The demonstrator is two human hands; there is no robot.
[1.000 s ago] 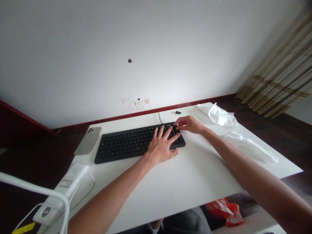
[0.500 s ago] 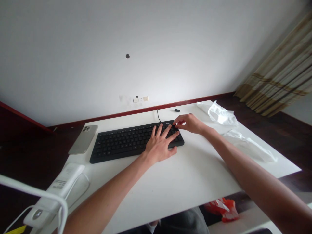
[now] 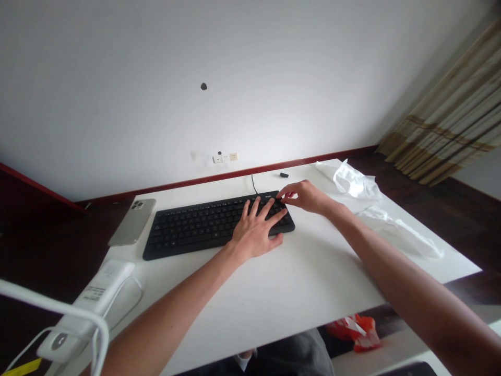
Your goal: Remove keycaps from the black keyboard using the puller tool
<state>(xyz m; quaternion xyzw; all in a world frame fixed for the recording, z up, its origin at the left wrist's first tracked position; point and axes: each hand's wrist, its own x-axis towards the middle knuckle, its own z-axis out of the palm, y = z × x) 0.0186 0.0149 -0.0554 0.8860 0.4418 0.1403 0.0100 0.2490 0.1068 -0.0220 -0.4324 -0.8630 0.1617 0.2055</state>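
A black keyboard (image 3: 195,222) lies on the white table, its cable (image 3: 253,184) running off toward the wall. My left hand (image 3: 254,232) rests over its right part, fingers spread across the keys and thumb past the near edge. At the keyboard's far right corner is my right hand (image 3: 303,197), with thumb and fingertips bent together in a pinch. Whatever is between those fingertips is too small to make out. Behind the keyboard lies a small black piece (image 3: 284,175), apart from both hands.
Left of the keyboard lies a phone (image 3: 133,222), with a white power strip (image 3: 92,303) and its cords nearer me. Crumpled white wrapping (image 3: 352,180) and another white sheet (image 3: 399,232) lie at the right. A red bag (image 3: 360,330) shows below the table's front edge.
The whole view has shifted slightly. Both hands stay at almost the same places on the keyboard, the right still pinching at its corner.
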